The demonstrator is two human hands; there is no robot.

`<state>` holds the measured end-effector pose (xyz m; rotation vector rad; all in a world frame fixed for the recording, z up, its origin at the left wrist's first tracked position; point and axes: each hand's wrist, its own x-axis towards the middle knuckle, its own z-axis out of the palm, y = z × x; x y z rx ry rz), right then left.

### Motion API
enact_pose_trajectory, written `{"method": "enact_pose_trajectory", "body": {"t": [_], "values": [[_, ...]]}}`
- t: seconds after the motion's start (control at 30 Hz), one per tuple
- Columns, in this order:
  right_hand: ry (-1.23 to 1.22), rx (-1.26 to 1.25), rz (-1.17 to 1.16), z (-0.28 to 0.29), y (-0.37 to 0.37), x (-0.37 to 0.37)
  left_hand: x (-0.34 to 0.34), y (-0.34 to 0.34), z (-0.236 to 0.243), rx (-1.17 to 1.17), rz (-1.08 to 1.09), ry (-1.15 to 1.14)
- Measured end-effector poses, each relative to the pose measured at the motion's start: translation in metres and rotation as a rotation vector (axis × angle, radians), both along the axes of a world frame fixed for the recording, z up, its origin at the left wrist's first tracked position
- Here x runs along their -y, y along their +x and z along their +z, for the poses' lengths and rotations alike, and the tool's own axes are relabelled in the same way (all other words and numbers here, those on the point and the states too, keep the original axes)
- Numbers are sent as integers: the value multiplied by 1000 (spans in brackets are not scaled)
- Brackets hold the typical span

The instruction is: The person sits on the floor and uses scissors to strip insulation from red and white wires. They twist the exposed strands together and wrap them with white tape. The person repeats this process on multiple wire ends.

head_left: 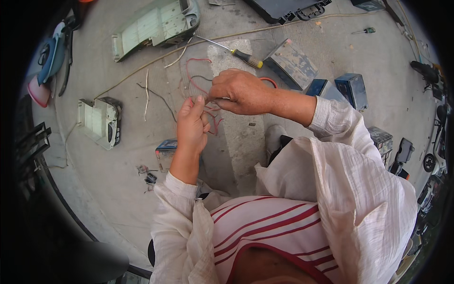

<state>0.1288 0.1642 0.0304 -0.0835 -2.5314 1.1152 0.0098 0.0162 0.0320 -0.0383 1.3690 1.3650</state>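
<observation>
Left hand (191,124): raised above the concrete floor (118,189), fingers curled upward, grip closed on the thin red insulated wire (195,85) between thumb and forefinger; forearm enters from a cream crinkled sleeve (175,222) at the lower edge.

Right hand (241,91): just beside the left, knuckles up, grip pinched tight on the same red wire where the two hands meet; a small pale piece shows at the fingertips, too small to identify.

Red wire: held in the air between both hands, looping up and left above them and hanging in kinks below them, over the floor.

Floor, behind the hands: screwdriver with black and yellow handle (246,57), shaft pointing up-left; grey dusty rectangular battery block (291,64) just right of it; two dark blue battery blocks (352,90) near the right forearm; further dark blocks by the right sleeve.

Floor, left: white moulded plastic housing with black edge (100,120), lying apart; long pale grey plastic body panel (156,23) at the top; thin grey and white loose wires (151,94) between panel and hands; long tan cable (142,71) running across the floor; blue and red plastic parts (49,61) at the far left rim.

Floor, below left hand: small dark blue box (165,151) partly hidden by the left wrist; tangle of small wire scraps (147,176) near it.

Person: red and white striped shirt (265,227) under the open cream overshirt.
</observation>
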Motion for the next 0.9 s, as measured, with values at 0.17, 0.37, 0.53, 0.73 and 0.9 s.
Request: {"method": "enact_pose_trajectory", "body": {"t": [0.17, 0.37, 0.53, 0.73, 0.9], "values": [[92, -55, -69, -4, -5, 3, 0, 6, 11, 36, 6, 41], [131, -60, -111, 0, -1, 6, 1, 5, 6, 76, -30, 44], [-132, 43, -196, 1, 2, 5, 4, 1, 6, 41, -100, 39], [-222, -98, -329, 2, -5, 10, 6, 6, 8, 12, -161, 35], [-218, -45, -300, 2, -4, 8, 6, 7, 8, 48, -167, 54]]}}
